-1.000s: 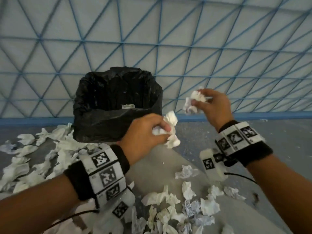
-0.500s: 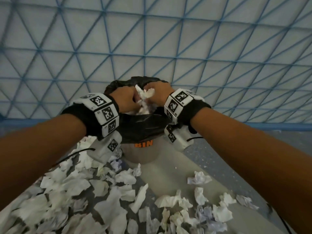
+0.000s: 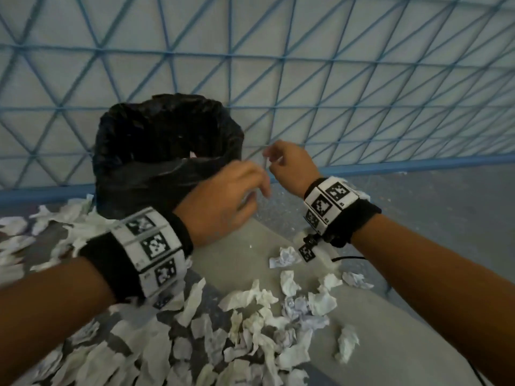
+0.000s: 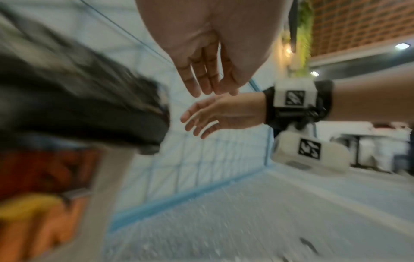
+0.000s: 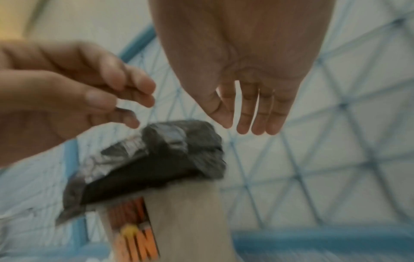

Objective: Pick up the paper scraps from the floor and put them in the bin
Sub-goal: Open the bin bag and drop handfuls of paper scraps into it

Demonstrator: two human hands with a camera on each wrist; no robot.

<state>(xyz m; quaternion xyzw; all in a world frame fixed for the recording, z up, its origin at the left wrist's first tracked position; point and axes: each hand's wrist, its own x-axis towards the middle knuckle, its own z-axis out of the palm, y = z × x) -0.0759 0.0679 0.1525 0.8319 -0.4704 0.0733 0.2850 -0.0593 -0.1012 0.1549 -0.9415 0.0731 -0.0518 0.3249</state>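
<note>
Showing orange lettering: bin (image 5: pixel 179 221), R-wrist view only.

Left hand (image 4: pixel 215 53) and right hand (image 4: pixel 219 115), both empty and loose-fingered, beside the black-lined bin (image 4: pixel 89 106)

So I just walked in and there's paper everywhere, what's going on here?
A person is clearing paper scraps off the floor into a bin lined with a black bag. At this moment both hands are empty: the left hand and right hand hang with relaxed fingers just in front of the bin. Many scraps lie on the floor.
</note>
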